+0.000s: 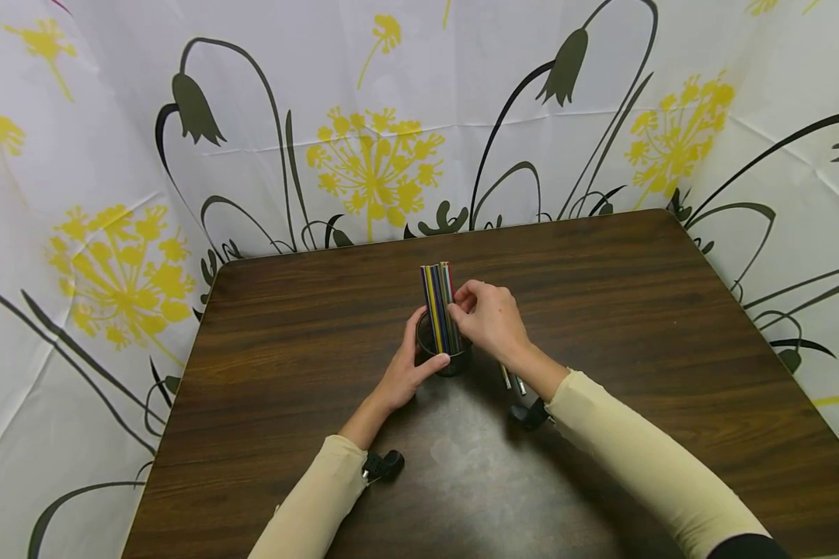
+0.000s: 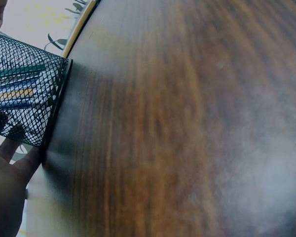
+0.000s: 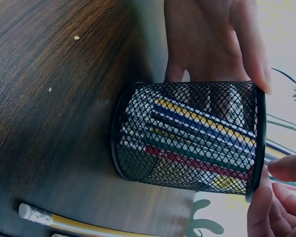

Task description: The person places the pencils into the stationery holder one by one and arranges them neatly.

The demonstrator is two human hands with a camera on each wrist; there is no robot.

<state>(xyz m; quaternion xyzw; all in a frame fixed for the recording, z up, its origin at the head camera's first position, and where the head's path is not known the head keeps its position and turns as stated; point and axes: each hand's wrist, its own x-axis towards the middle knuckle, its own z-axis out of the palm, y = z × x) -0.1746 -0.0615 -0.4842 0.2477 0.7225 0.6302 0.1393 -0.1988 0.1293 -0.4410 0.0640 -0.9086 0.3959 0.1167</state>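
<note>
A black mesh pencil cup point(image 1: 454, 368) stands upright on the table with several colored pencils point(image 1: 435, 303) leaning in it. My left hand point(image 1: 407, 363) holds the cup from the left, its thumb at the rim. In the right wrist view, the left fingers lie behind the mesh cup point(image 3: 138, 165). At the cup's rim, my right hand point(image 1: 492, 317) pinches a pencil between thumb and fingers; the fingers partly hide it. Yellow, blue, green and red pencils show through the mesh.
Beneath my right wrist, loose pencils point(image 1: 506, 377) lie on the dark wooden table point(image 1: 308, 326); one is a yellow pencil point(image 3: 74, 224) with a white eraser. A floral curtain point(image 1: 419, 93) hangs behind the table and along its sides.
</note>
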